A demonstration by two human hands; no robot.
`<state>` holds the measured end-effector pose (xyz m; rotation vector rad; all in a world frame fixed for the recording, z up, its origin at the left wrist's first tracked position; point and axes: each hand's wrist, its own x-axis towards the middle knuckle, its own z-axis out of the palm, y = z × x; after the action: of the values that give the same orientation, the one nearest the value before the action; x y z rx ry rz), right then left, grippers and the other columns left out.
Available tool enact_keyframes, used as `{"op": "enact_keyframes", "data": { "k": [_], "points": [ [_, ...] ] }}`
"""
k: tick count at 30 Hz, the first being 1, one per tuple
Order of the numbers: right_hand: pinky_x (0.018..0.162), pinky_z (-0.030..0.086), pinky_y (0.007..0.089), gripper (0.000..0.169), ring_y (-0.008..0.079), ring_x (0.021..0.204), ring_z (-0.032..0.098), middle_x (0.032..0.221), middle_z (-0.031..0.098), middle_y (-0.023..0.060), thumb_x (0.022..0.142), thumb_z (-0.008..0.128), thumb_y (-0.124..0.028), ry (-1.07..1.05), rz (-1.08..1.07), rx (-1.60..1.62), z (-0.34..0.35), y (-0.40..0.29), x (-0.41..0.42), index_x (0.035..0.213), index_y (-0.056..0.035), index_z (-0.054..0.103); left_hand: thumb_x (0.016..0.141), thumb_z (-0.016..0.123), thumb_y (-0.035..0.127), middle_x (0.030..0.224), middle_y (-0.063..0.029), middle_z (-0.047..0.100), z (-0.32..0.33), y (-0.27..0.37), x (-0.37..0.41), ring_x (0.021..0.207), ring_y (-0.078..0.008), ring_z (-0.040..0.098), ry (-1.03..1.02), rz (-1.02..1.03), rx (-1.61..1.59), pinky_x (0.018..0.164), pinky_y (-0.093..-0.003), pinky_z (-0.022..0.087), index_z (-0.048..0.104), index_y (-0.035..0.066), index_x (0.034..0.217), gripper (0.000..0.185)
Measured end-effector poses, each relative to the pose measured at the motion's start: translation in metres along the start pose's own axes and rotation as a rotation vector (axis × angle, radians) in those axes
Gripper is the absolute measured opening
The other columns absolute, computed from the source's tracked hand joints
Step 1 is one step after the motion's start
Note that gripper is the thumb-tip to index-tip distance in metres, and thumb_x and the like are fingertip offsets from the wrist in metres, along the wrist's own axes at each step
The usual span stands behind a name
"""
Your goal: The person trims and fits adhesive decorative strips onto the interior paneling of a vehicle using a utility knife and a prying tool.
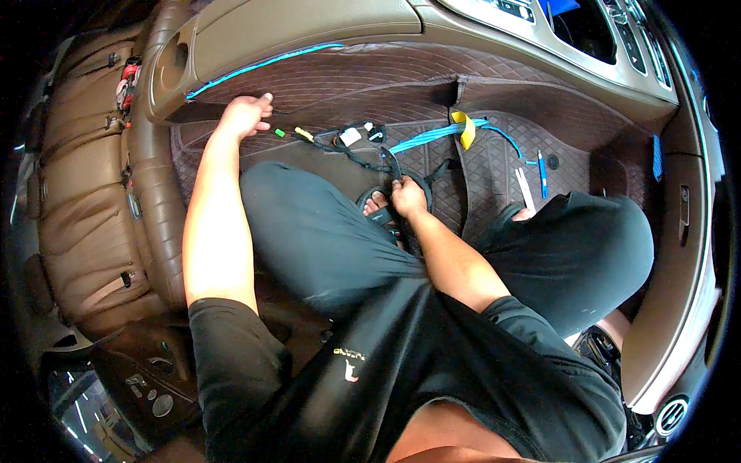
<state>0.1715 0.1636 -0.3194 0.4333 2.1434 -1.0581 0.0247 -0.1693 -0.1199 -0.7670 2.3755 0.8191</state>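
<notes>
My left hand [246, 114] is at the lower edge of the brown center console [307, 26], thumb and fingers apart, with nothing visible between them. Just right of its fingertips lie a green connector [280, 132] and a yellow connector [304, 134], the latter at the end of a black-wrapped wiring harness [347, 153]. White connectors [350, 136] sit farther along that harness. Between my knees, my right hand [408, 197] grips a slim black strip [395, 165], possibly a cable; its lower end is hidden. My sandaled foot [376, 204] is beside that hand.
Blue tape strips [428, 138] and a yellow band [463, 130] lie on the quilted floor mat [498, 150]. A blue pen-like tool [542, 175] and white tweezers-like tool [524, 188] are by my other foot. Brown rear seats [87, 185] are left; a door panel [666, 278], right.
</notes>
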Motion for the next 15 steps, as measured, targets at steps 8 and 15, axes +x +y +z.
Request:
{"op": "enact_keyframes", "data": {
  "k": [8,15],
  "points": [
    [0.098,0.047,0.049,0.043,0.0438,0.115,0.06,0.119,0.065,0.0274,0.098,0.051,-0.037,-0.009,-0.043,-0.016,0.006,0.002,-0.002,0.121,-0.0022,0.062,0.094,0.065,0.04,0.128,-0.0162,0.066,0.006,-0.024,0.017,0.115,-0.0279,0.064,0.052,0.38,0.183,0.098,-0.0389,0.049,0.061,0.004,0.132,0.052],
    [0.1,0.046,0.0468,0.044,0.0431,0.116,0.06,0.12,0.065,0.0267,0.098,0.05,-0.038,-0.002,-0.047,-0.02,0.009,0.006,0.002,0.123,-0.0032,0.062,0.095,0.064,0.034,0.113,-0.0181,0.071,0.0,0.013,-0.014,0.102,-0.0266,0.069,0.152,0.302,0.44,0.093,-0.0369,0.052,0.067,0.003,0.122,0.042]
  ]
}}
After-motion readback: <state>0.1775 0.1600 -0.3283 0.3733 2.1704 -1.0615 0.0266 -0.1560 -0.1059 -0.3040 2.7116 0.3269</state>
